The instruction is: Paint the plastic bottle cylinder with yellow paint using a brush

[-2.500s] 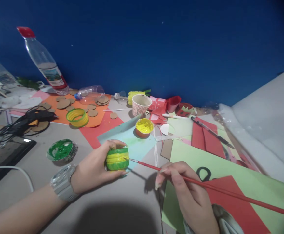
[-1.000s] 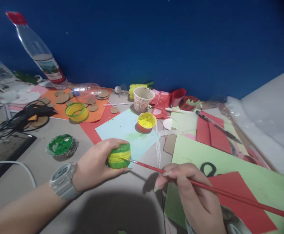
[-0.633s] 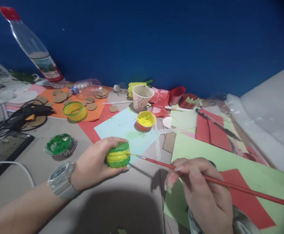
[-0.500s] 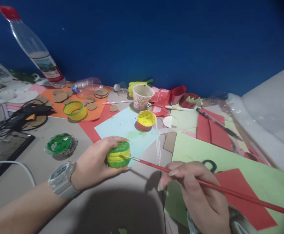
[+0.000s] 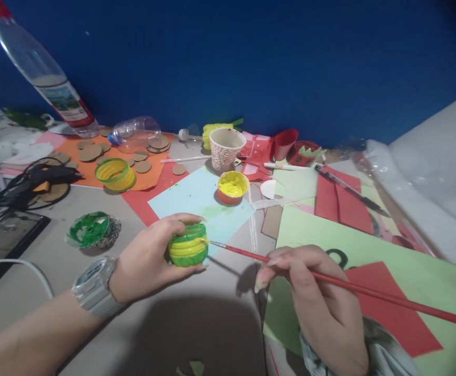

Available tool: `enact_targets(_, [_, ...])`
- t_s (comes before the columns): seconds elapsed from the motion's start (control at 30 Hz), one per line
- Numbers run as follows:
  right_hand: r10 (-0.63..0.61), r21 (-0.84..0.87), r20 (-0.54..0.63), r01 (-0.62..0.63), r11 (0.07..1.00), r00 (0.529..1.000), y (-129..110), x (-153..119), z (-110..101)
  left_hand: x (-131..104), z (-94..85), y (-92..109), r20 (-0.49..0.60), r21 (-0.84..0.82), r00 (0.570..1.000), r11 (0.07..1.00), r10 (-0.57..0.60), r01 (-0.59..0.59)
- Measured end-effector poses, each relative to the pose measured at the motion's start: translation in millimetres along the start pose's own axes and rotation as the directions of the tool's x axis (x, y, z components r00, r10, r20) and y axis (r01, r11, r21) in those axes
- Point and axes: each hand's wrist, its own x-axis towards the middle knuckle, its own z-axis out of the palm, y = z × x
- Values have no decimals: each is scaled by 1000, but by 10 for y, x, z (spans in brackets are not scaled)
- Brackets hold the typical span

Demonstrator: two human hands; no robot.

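Observation:
Between the thumb and fingers of my left hand (image 5: 149,261) is a ribbed round piece painted in green and yellow bands (image 5: 188,246). My right hand (image 5: 314,297) pinches a long red-handled paintbrush (image 5: 247,254). The brush tip touches the right side of the piece, at its yellow band. Behind, a small cup of yellow paint (image 5: 233,187) stands on a light blue sheet (image 5: 184,201). A cup of green paint (image 5: 93,231) rests left of my left hand. Part of the piece is hidden by my fingers.
A patterned paper cup (image 5: 226,150), a yellow-green plastic ring (image 5: 115,175) and cardboard discs (image 5: 91,152) lie toward the back. A tall bottle (image 5: 43,78) leans at back left. Green paper (image 5: 392,256) spreads at right; a black-cabled tool (image 5: 47,175) lies left.
The brush tip has moved slightly up and toward the right edge of the piece. The whole view has shifted a little, with things appearing further left and higher.

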Motion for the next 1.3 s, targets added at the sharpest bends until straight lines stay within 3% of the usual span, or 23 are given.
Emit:
enact_targets(0.2, [15, -41, -46, -16, 999, 999, -10, 4, -21, 2, -12, 5, 3, -6, 1000, 1000, -13, 13])
enact_targets(0.33, [42, 108, -71, -34, 994, 997, -41, 24, -21, 12, -9, 1, -7, 7, 1000, 1000, 12, -12])
enact_targets(0.5, [112, 229, -21, -104, 968, 993, -39, 35, 9, 31, -1, -3, -17, -19, 996, 996, 88, -88])
enact_targets(0.63, [71, 220, -6, -68, 973, 997, -9, 29, 13, 37, -9, 1, -26, -26, 994, 994, 107, -108])
enact_targets(0.93, [143, 139, -109, -128, 982, 984, -26, 48, 3, 37, -11, 1, -54, -15, 988, 990, 142, -143])
enact_targets(1.07, [137, 199, -145, -107, 974, 980, -38, 86, -9, 39, -10, -12, -63, -18, 987, 989, 148, -150])
enact_targets(1.3, [252, 391, -46, -215, 895, 967, -42, 121, 23, 38, -5, 3, -46, -10, 982, 983, 185, -186])
